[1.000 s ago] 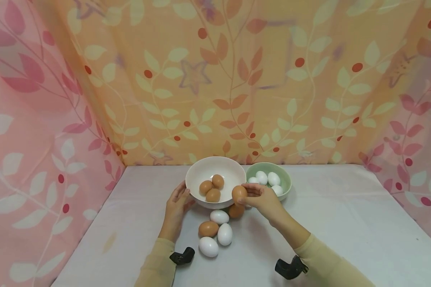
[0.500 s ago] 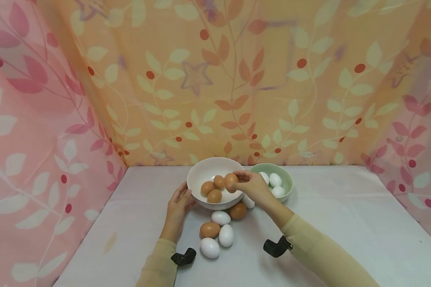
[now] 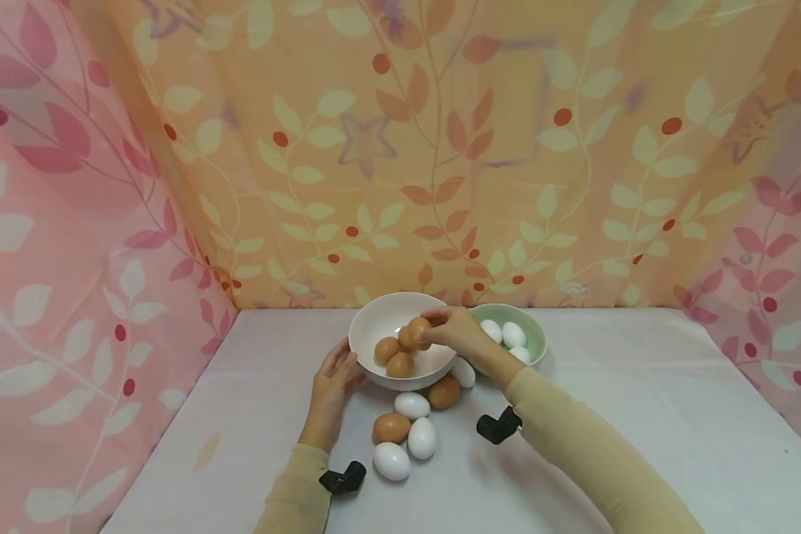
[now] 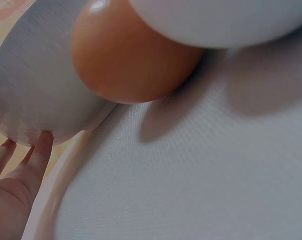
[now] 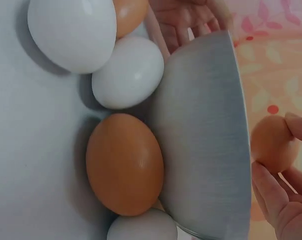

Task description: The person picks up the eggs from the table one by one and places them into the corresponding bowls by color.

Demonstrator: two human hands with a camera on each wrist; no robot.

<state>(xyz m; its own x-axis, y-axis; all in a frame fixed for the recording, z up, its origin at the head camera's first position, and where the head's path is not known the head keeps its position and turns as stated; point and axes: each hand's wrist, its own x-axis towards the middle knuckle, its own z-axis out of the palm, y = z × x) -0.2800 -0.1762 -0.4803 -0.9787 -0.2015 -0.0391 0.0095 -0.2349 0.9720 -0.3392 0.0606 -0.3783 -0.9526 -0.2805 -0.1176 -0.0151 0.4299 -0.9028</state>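
Observation:
My right hand (image 3: 466,335) pinches a brown egg (image 3: 418,331) between thumb and fingers, inside the rim of the white bowl (image 3: 377,319). Several brown eggs (image 3: 400,364) lie in that bowl, close to the held one. Against the bowl's left side rests my left hand (image 3: 329,397); in the left wrist view its fingertips (image 4: 44,140) touch the outer wall, fairly straight. In front of the bowl, white eggs (image 3: 391,461) and brown eggs (image 3: 391,428) lie loose on the table. The right wrist view shows the held egg beyond the bowl's rim.
Behind and right of the white bowl stands a green bowl (image 3: 539,335) with several white eggs (image 3: 513,335), partly hidden by my right arm. A pale cloth covers the table (image 3: 641,400). Patterned curtains (image 3: 440,148) enclose the back and sides.
My right hand has carried the brown egg from the bowl's right edge leftward and in over the bowl, near the other brown eggs. The left hand has stayed at the bowl's side.

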